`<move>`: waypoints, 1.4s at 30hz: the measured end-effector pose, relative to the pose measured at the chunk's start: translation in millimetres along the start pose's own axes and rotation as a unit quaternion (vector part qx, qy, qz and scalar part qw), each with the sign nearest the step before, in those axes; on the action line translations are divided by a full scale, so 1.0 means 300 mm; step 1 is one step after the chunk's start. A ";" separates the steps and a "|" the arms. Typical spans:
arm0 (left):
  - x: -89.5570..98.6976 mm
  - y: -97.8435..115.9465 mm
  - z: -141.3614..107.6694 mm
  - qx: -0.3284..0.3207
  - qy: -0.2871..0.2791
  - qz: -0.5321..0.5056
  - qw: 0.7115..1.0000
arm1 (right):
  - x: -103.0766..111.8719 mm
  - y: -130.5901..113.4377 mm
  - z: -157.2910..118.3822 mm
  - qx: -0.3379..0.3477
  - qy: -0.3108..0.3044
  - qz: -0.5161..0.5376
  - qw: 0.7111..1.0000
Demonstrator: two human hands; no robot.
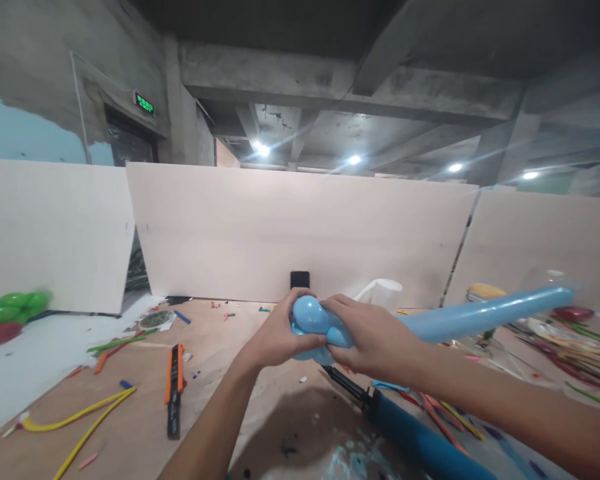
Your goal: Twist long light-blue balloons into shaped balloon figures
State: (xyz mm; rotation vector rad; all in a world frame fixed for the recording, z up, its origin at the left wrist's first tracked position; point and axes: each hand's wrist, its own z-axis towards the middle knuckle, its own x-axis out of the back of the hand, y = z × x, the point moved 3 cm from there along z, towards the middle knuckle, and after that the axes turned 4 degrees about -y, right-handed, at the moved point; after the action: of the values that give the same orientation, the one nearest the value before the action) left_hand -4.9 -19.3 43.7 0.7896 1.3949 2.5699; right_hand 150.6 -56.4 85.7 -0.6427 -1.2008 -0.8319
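Observation:
A long light-blue balloon [485, 319] is held up over the middle of the table. Its near end is bunched into several round bubbles, and its straight tail stretches to the right behind my right wrist. My left hand [280, 337] wraps the bubbles from the left, thumb along their lower side. Closed on the balloon just right of the bubbles is my right hand [365, 333]. The fingers partly hide the spot between the hands where the bubbles meet. Below my right forearm lies a blue hand pump [410, 427] with a black nozzle.
An orange and black box cutter [175, 390] lies to the left, near a yellow uninflated balloon [80, 417]. Green and red balloons [15, 310] sit far left. A white roll [383, 293] and a black object [300, 279] stand before the white partition [300, 227]. Uninflated balloons litter the right side.

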 end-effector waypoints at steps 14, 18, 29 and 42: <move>-0.053 -0.018 0.006 0.020 0.078 -0.018 0.997 | -0.023 0.016 -0.005 -0.064 0.017 0.028 0.997; -0.064 -0.024 0.003 0.053 0.082 0.025 0.995 | -0.025 0.021 0.004 -0.074 0.014 -0.002 0.997; -0.024 -0.019 0.026 0.051 0.171 -0.040 0.983 | 0.020 -0.021 0.018 -0.025 0.053 -0.102 0.993; -0.017 0.028 -0.002 0.012 0.016 -0.114 0.993 | 0.062 -0.023 0.017 -0.034 0.042 -0.080 0.995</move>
State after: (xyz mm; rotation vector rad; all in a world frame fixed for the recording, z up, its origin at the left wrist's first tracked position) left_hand 0.5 -26.3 48.4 0.5575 1.4345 2.4065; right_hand 144.7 -60.0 104.9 -0.5664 -1.1620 -1.0297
